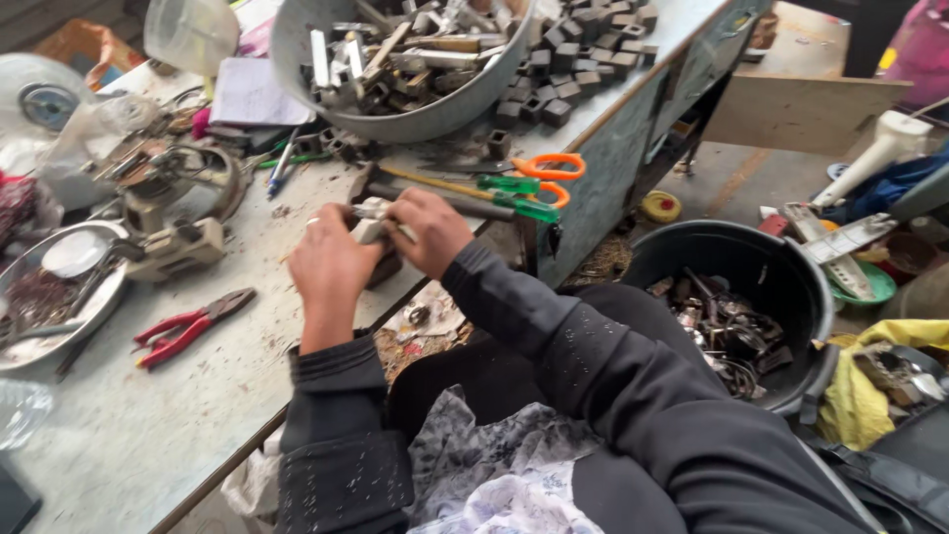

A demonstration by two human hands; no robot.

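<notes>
I am gripping a small silvery metal part [372, 220] — pale, blocky, partly hidden — with left hand [331, 259] and right hand [427, 229] fingers clamped around it, just in front of the orange-handled scissors [539, 170].

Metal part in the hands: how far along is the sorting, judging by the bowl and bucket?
Looks done: the black bucket already holds a heap of metal scraps. In hand: left hand and right hand grip one small metal part. Left: the grey bowl is piled with parts.
</notes>
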